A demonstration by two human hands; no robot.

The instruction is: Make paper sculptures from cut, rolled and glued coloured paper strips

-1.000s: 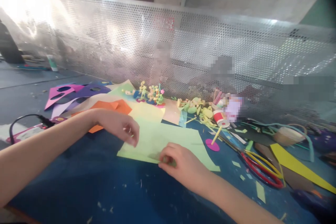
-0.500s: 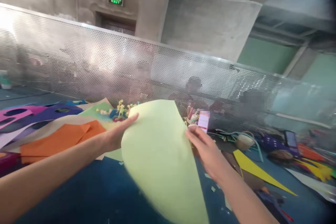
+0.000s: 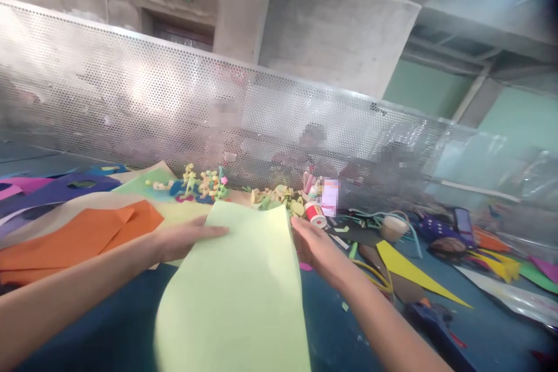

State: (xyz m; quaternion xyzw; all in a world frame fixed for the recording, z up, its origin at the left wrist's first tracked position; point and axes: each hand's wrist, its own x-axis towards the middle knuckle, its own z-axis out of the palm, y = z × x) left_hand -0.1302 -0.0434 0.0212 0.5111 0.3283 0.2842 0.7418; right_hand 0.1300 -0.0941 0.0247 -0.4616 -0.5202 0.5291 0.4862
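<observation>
A pale green sheet (image 3: 239,296), smooth and gently curved, hangs in front of me over the blue table, its near end cut off by the bottom of the view. My left hand (image 3: 185,238) grips its left edge near the top, thumb on the face and the other fingers hidden behind. At the upper right edge, my right hand (image 3: 311,244) holds the sheet with its fingers along the border; the thumb is hidden. Whether the sheet is felt, foam or paper I cannot tell.
Orange sheets (image 3: 82,232) lie at left. Small yellow figures (image 3: 192,181), a red-and-white roll (image 3: 314,216) and an upright phone (image 3: 330,197) stand behind. Right are a yellow strip (image 3: 418,273) and a dark blue tool (image 3: 431,331). A perforated metal screen (image 3: 270,110) rises beyond.
The sheet's top edge has come lower and its rounded side has swung left. Both hands moved down with it, the right also leftward. The figures and roll behind show more.
</observation>
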